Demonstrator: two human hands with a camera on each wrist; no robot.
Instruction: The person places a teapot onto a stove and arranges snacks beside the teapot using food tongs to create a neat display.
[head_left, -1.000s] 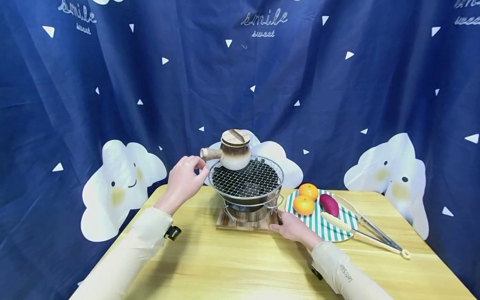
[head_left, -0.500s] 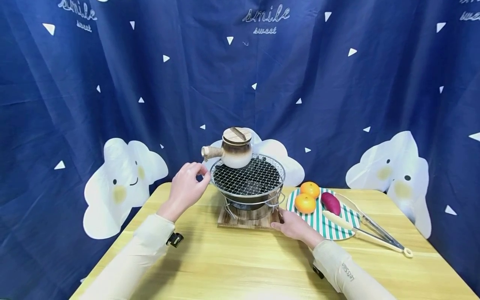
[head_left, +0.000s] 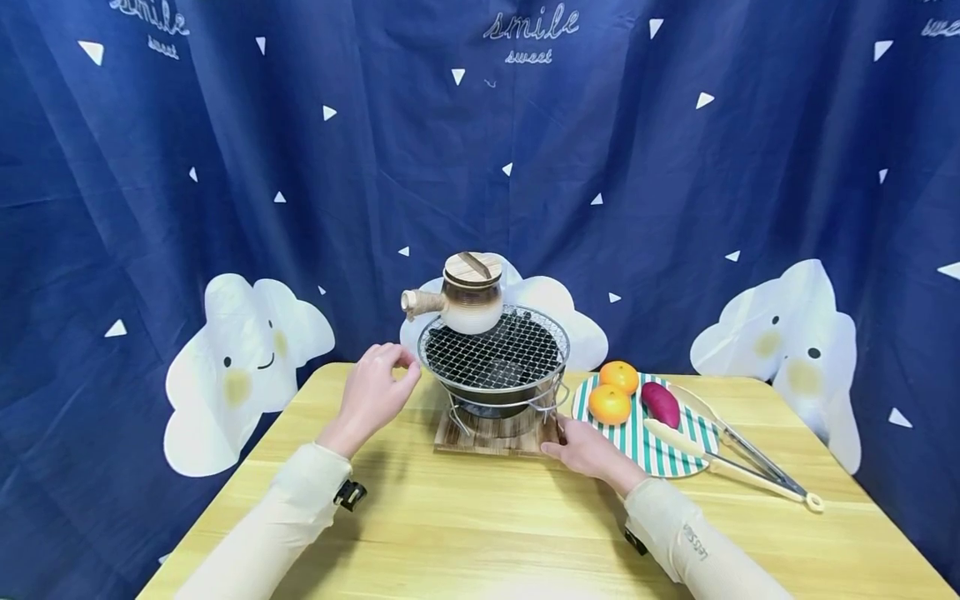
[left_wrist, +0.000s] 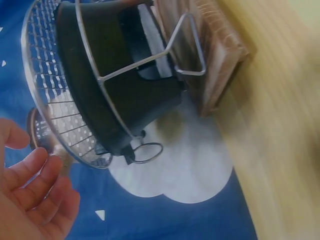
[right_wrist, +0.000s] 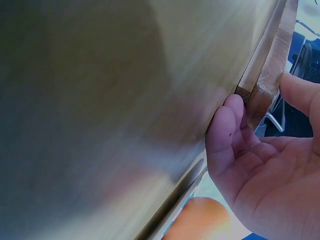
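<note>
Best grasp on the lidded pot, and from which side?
Probably the wrapped handle, from the left: it juts that way, much narrower than the lidded pot, and the left hand, holding nothing, is on that side.

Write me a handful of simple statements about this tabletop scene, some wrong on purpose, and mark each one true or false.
1. The brown-and-white ceramic pot stands on the round black grill with silver wire mesh. True.
2. The left hand grips the pot. False: it holds nothing.
3. The right hand holds the edge of the brown wooden board under the grill. True.
4. The pot's round wooden lid is off. False: it sits on top of the pot.
5. Two round orange fruits lie on the green-and-white striped plate. True.
</note>
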